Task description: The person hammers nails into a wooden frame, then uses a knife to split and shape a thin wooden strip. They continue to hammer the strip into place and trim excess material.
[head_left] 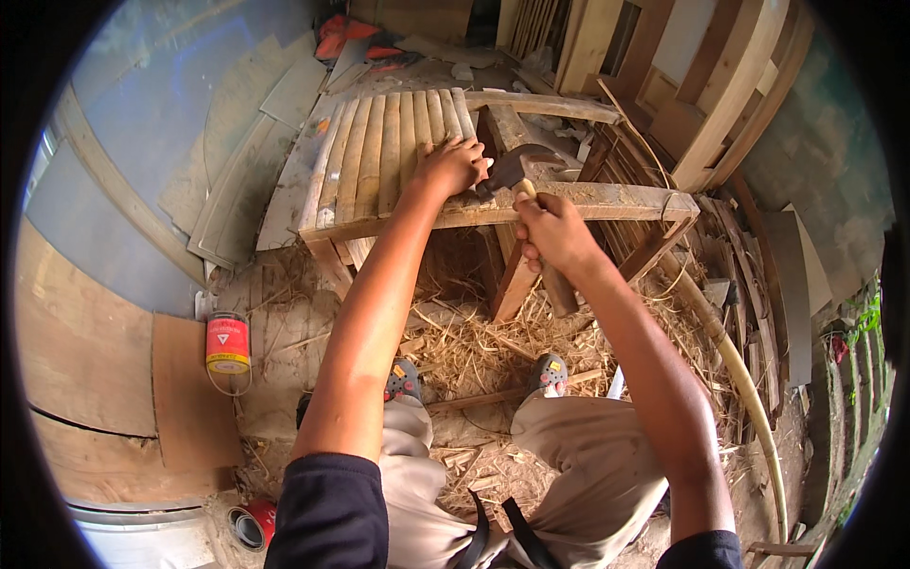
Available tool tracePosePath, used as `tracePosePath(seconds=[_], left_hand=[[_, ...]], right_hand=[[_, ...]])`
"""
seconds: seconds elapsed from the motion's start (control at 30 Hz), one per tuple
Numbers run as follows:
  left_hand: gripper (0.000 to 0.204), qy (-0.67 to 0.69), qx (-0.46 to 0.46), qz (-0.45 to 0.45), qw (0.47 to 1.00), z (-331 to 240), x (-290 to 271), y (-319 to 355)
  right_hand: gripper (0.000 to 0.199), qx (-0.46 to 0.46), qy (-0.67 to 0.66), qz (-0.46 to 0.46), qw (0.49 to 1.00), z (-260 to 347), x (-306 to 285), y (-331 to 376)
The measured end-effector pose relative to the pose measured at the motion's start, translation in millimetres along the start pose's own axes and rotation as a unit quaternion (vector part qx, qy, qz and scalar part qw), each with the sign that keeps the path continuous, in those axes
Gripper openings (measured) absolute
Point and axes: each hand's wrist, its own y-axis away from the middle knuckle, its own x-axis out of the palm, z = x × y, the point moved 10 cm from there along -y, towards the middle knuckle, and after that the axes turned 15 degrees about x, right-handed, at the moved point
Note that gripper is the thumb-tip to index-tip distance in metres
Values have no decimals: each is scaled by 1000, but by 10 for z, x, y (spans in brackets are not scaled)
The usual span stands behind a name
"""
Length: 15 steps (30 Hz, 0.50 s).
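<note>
The right hand (559,232), fingers clamped around the hammer (510,171), should strike lightly and squarely, clear of the left hand (451,169) on the slats (384,152), whose finger grip is unclear.

There are one left hand (453,169) and one right hand (550,232), and also one claw hammer (509,174), all near the middle of the frame. In the upper centre, one wooden bench (607,199) has at least eight bamboo slats (391,156). I count two red cans (227,342) (254,524) toward the lower left, two clogs (402,381) (549,372) at lower centre, and one long bamboo pole (728,353) at lower right.
</note>
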Motion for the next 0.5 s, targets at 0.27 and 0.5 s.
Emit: tracePosePath(seconds=[0.27, 0.5], left_hand=[[55, 35, -6, 31, 999, 78, 105, -10], [53, 74, 66, 28, 995, 108, 111, 11]], right_hand=[[36, -147, 189, -143, 960, 299, -92, 186], [34, -177, 226, -135, 948, 202, -85, 122]])
